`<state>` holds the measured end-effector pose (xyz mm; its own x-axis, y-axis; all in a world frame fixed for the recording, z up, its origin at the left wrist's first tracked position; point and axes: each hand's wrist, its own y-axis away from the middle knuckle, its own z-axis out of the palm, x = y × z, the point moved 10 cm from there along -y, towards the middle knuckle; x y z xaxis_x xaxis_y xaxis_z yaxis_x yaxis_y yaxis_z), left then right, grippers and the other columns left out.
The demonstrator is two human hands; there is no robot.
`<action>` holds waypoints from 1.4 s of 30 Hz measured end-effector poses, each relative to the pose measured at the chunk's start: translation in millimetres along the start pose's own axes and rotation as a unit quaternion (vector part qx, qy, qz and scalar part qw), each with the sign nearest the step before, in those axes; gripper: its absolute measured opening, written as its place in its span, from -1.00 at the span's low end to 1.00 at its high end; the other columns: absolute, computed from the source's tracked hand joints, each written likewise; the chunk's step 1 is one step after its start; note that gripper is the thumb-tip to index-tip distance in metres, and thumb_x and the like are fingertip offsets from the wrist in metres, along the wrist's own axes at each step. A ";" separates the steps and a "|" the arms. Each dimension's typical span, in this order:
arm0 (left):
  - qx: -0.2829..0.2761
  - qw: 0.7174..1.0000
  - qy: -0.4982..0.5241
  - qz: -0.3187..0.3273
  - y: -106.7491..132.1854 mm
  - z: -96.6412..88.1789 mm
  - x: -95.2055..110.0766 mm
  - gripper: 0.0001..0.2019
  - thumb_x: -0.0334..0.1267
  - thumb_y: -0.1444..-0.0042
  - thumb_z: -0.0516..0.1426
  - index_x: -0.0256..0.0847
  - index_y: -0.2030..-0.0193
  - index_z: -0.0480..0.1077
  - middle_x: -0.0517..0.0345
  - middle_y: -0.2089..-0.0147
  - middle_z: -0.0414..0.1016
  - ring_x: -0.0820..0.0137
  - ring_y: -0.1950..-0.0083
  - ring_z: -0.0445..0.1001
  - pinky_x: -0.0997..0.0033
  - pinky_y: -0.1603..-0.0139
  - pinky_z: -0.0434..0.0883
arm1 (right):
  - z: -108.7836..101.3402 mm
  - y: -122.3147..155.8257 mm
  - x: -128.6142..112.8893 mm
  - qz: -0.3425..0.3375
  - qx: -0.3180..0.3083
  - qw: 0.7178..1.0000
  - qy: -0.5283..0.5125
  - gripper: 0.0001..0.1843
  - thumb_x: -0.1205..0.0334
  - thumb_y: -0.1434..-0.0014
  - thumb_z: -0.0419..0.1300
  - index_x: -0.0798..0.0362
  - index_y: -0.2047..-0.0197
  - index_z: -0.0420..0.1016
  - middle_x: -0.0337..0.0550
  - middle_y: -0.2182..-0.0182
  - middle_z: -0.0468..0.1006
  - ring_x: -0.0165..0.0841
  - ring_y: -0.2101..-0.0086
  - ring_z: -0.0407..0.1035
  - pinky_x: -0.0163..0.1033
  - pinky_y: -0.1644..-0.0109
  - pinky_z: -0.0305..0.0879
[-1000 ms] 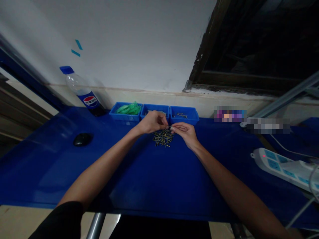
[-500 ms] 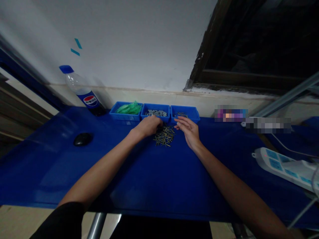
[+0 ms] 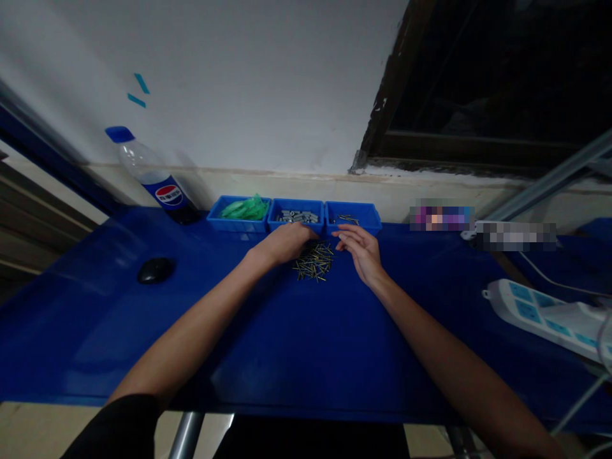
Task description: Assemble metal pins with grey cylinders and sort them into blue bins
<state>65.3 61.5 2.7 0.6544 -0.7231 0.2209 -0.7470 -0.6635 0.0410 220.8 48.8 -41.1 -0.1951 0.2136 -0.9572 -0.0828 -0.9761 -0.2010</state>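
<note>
A loose pile of thin brass-coloured screws or nails [image 3: 313,262] lies on the blue table. At the pile's upper left edge is my left hand [image 3: 287,241], its fingers curled down and closed; whatever they hold is hidden. To the right of the pile hovers my right hand [image 3: 364,251], fingers stretched toward the left and apart from the pile, with nothing visible in them. Just behind the hands stand a blue bin of grey metal fittings [image 3: 296,215] and a blue bin with a few screws [image 3: 358,208].
A third blue bin [image 3: 217,223] holds green plastic [image 3: 246,207]. Left of it stands a cola bottle [image 3: 165,191], with a black mouse [image 3: 155,271] in front. A white power strip [image 3: 530,312] lies at the right; the wall [image 3: 268,95] rises behind the bins.
The view has shifted slightly. My left hand reaches a little further right over the pile's top edge, while my right hand stays in nearly the same place, its fingers slightly more curled.
</note>
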 end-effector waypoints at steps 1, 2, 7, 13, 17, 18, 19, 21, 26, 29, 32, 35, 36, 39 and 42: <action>-0.003 1.000 -0.002 0.000 -0.4 2.0 -0.8 -0.58 -0.55 -0.17 0.13 -0.19 -0.12 0.55 -0.07 -0.08 0.64 0.26 -0.10 0.58 0.33 -0.16 0.46 | 0.0 0.0 0.0 0.000 0.000 1.000 -0.001 -0.72 0.13 -0.13 0.41 -0.05 0.08 0.65 -0.11 0.19 0.73 -0.33 0.41 0.49 -0.13 0.23 0.40; -0.004 1.000 -0.006 -0.004 -0.7 3.6 -2.2 -0.60 -0.55 -0.17 0.13 -0.20 -0.09 0.56 -0.07 -0.05 0.65 0.26 -0.08 0.58 0.34 -0.14 0.46 | 0.0 0.0 0.2 0.001 0.000 1.000 -0.001 -0.73 0.13 -0.12 0.41 -0.04 0.08 0.65 -0.11 0.19 0.73 -0.33 0.41 0.49 -0.13 0.24 0.40; -0.003 0.999 -0.027 -0.021 -1.7 7.3 -8.3 -0.68 -0.51 -0.20 0.13 -0.21 0.01 0.61 -0.06 0.05 0.68 0.27 0.03 0.61 0.34 -0.05 0.47 | 0.0 -0.4 0.9 0.006 -0.002 1.000 -0.011 -0.74 0.16 -0.12 0.41 -0.03 0.09 0.66 -0.10 0.21 0.73 -0.34 0.42 0.48 -0.13 0.24 0.38; -0.003 0.996 -0.073 -0.041 -1.7 4.9 -9.1 -0.72 -0.49 -0.21 0.10 -0.24 0.10 0.62 -0.10 0.17 0.66 0.24 0.16 0.62 0.33 0.13 0.45 | -0.8 -0.6 1.4 0.010 0.000 1.000 -0.001 -0.72 0.12 -0.11 0.40 -0.02 0.09 0.65 -0.11 0.22 0.73 -0.33 0.42 0.48 -0.13 0.23 0.40; 0.012 0.995 -0.076 -0.059 0.2 0.4 -10.4 -0.69 -0.48 -0.24 0.08 -0.23 0.00 0.59 -0.10 0.17 0.65 0.23 0.18 0.61 0.31 0.13 0.43 | -0.4 -0.9 2.3 0.008 -0.004 1.000 0.001 -0.72 0.12 -0.12 0.40 -0.03 0.09 0.65 -0.11 0.23 0.72 -0.33 0.42 0.47 -0.12 0.23 0.39; 0.016 0.995 -0.078 -0.065 0.8 -1.0 -11.5 -0.68 -0.47 -0.25 0.07 -0.23 -0.03 0.59 -0.10 0.17 0.65 0.22 0.18 0.61 0.30 0.11 0.43 | -0.5 -1.0 2.6 0.008 -0.005 1.000 -0.001 -0.73 0.12 -0.12 0.40 -0.03 0.09 0.65 -0.11 0.23 0.72 -0.33 0.42 0.47 -0.12 0.23 0.39; 0.020 0.994 -0.079 -0.072 1.2 -2.5 -12.8 -0.67 -0.47 -0.25 0.07 -0.24 -0.05 0.58 -0.11 0.17 0.65 0.21 0.17 0.61 0.28 0.10 0.44 | -0.6 -1.3 2.9 0.007 -0.006 1.000 -0.002 -0.73 0.13 -0.12 0.40 -0.04 0.09 0.65 -0.11 0.23 0.72 -0.33 0.42 0.47 -0.12 0.23 0.39; 0.026 0.994 -0.073 -0.077 1.3 -5.2 -14.6 -0.65 -0.49 -0.25 0.06 -0.24 -0.06 0.57 -0.12 0.15 0.65 0.19 0.14 0.61 0.27 0.09 0.44 | -0.8 -1.7 3.2 0.005 -0.009 1.000 -0.005 -0.73 0.14 -0.13 0.39 -0.04 0.09 0.66 -0.11 0.22 0.72 -0.33 0.42 0.47 -0.12 0.23 0.40; 0.071 0.997 0.018 -0.034 -1.5 -14.0 -11.2 -0.65 -0.55 -0.14 0.10 -0.24 0.02 0.58 -0.01 0.13 0.67 0.29 0.10 0.61 0.33 0.05 0.47 | -0.9 -1.3 1.8 0.003 -0.010 1.000 0.005 -0.73 0.12 -0.14 0.38 -0.04 0.08 0.66 -0.11 0.23 0.72 -0.33 0.42 0.47 -0.11 0.23 0.42; 0.130 0.980 0.149 -0.020 -1.0 -24.0 -10.9 -0.70 -0.51 -0.12 0.16 -0.29 0.03 0.56 0.02 0.11 0.67 0.36 0.15 0.62 0.37 0.06 0.51 | 2.2 -0.4 0.0 -0.004 -0.017 1.000 0.013 -0.72 0.09 -0.14 0.41 -0.04 0.08 0.66 -0.13 0.25 0.72 -0.34 0.43 0.47 -0.12 0.25 0.43; 0.172 0.946 0.273 -0.012 0.7 -30.6 -11.1 -0.76 -0.40 -0.11 0.23 -0.34 0.06 0.55 -0.03 0.07 0.66 0.38 0.17 0.62 0.38 0.09 0.55 | 8.8 0.7 1.3 -0.004 -0.042 0.999 0.028 -0.66 0.05 -0.10 0.46 -0.07 0.05 0.67 -0.16 0.27 0.72 -0.34 0.43 0.49 -0.14 0.26 0.45; 0.168 0.931 0.324 -0.007 -0.2 -28.8 -8.3 -0.78 -0.33 -0.08 0.26 -0.34 0.12 0.55 -0.05 0.12 0.66 0.37 0.19 0.63 0.35 0.12 0.57 | 13.2 1.5 5.1 0.004 -0.065 0.997 0.038 -0.64 0.03 -0.05 0.51 -0.07 0.09 0.70 -0.18 0.32 0.72 -0.32 0.41 0.53 -0.14 0.25 0.48; 0.161 0.929 0.332 -0.007 -0.9 -27.1 -7.4 -0.79 -0.32 -0.08 0.26 -0.34 0.13 0.55 -0.04 0.14 0.66 0.36 0.20 0.63 0.35 0.13 0.57 | 13.5 1.5 6.0 0.005 -0.069 0.997 0.041 -0.66 0.02 -0.03 0.52 -0.06 0.12 0.71 -0.17 0.33 0.72 -0.31 0.40 0.54 -0.13 0.24 0.49; 0.153 0.925 0.348 -0.006 -2.2 -23.9 -6.1 -0.82 -0.31 -0.06 0.27 -0.33 0.19 0.55 -0.02 0.18 0.66 0.37 0.24 0.63 0.34 0.15 0.58 | 13.2 1.0 8.5 0.007 -0.076 0.996 0.047 -0.69 0.00 0.02 0.54 -0.04 0.23 0.74 -0.15 0.36 0.72 -0.30 0.40 0.55 -0.13 0.25 0.51; 0.154 0.928 0.340 0.002 -1.6 -25.1 -4.9 -0.84 -0.30 -0.08 0.27 -0.32 0.20 0.56 -0.02 0.18 0.67 0.36 0.23 0.63 0.35 0.15 0.57 | 12.5 0.0 10.5 0.011 -0.076 0.996 0.046 -0.71 0.02 0.03 0.55 -0.04 0.26 0.75 -0.14 0.38 0.73 -0.31 0.43 0.55 -0.13 0.25 0.51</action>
<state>60.3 70.9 25.9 0.3485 -0.5081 0.7876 -0.6125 -0.7595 -0.2190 206.5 51.5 -48.6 -0.1035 0.1937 -0.9756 0.0711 -0.9769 -0.2015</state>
